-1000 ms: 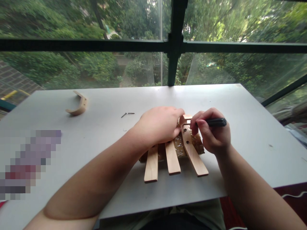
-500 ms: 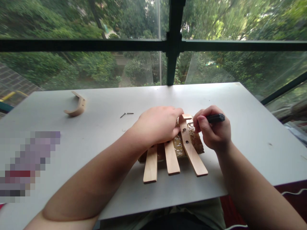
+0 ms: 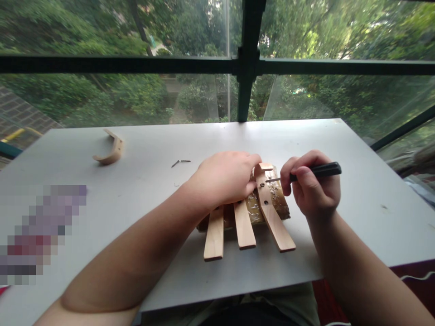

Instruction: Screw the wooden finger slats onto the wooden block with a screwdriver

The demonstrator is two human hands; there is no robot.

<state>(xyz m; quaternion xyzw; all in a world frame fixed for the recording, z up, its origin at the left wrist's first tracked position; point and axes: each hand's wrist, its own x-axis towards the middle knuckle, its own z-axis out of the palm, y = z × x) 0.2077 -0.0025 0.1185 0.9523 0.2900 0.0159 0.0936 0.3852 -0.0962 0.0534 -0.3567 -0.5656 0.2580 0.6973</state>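
My right hand (image 3: 314, 183) is closed round the black handle of a screwdriver (image 3: 326, 170). Its thin metal shaft points left, with the tip close by the upper screw (image 3: 262, 184) in the rightmost curved wooden hook (image 3: 277, 226). A lower screw (image 3: 266, 203) sits in the same hook. Beneath lies a block wrapped in shiny brown tape (image 3: 254, 210). My left hand (image 3: 231, 176) bears down over the block, fingers bent against the rightmost hook's left edge. Under it, a middle wooden hook (image 3: 244, 228) and a left wooden hook (image 3: 214, 235) stick out toward me, their upper parts hidden.
On the white table (image 3: 146, 145), two loose screws (image 3: 181, 162) lie left of my left hand. Farther left stands another curved wooden hook (image 3: 113, 151). A pixelated patch covers something at the left edge. Behind the table is a dark window frame (image 3: 243, 95).
My right hand has drawn back to the right with the screwdriver, so more of its shaft shows. My left hand and the hooks stay nearly in place.
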